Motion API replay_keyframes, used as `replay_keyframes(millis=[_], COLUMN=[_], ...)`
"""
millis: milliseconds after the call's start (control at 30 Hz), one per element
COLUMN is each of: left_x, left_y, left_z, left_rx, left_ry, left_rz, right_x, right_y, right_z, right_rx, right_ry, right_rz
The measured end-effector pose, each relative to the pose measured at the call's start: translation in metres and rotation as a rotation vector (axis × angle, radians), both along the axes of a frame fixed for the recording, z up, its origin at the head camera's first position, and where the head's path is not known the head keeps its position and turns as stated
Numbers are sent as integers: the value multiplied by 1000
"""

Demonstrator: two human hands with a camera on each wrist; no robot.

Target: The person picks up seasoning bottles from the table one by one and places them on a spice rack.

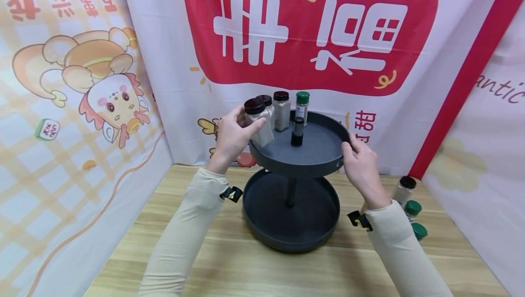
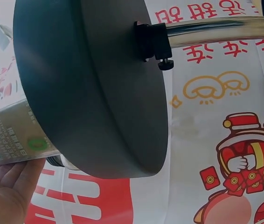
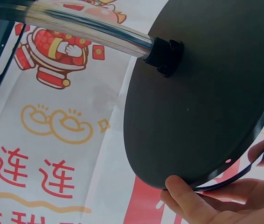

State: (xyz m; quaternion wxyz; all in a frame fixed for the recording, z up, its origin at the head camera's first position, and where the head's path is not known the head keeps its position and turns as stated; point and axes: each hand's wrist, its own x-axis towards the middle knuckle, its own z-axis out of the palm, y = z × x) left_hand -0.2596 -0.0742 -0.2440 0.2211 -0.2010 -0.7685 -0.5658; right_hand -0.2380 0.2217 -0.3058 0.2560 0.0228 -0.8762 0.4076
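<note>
My left hand (image 1: 231, 135) grips a square spice jar (image 1: 264, 130) with a dark lid and pale contents, tilted at the left rim of the two-tier rack's upper tray (image 1: 299, 168). In the left wrist view the same jar (image 2: 15, 133) shows a label with a green mark. The right hand (image 1: 362, 167) holds the tray's right rim, its fingertips (image 3: 178, 186) against the outside in the right wrist view. On the tray stand two more dark-lidded jars (image 1: 281, 112), a green-capped jar (image 1: 302, 103) and a small black-bottomed jar (image 1: 297, 133).
Below, the dark lower tray (image 1: 289, 244) sits on the wooden table (image 1: 197, 251), joined by a central post (image 1: 290, 192). At the right stand a black-lidded jar (image 1: 404, 187) and green-capped jars (image 1: 412, 208), partly behind the right forearm. Printed cloth (image 1: 164, 60) hangs around the table.
</note>
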Motion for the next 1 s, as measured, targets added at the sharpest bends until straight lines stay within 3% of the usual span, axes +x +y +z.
replay_keyframes(millis=[100, 200, 567, 833, 1000], left_x=[-13, -19, -25, -31, -31], left_y=[-2, -4, -5, -6, -7], left_z=[-10, -14, -20, -29, -31], left_rx=[16, 24, -46, -162, -167], left_ry=[-4, -3, -45, 4, 10], left_rz=[-27, -49, -75, -11, -10], right_x=[0, 0, -1, -2, -1], right_y=[0, -1, -2, -1, -1], right_z=[0, 0, 1, 0, 0], right_rx=[4, 9, 40, 35, 32], right_ry=[10, 19, 26, 21, 17], right_rz=[-6, -10, -31, -26, -20])
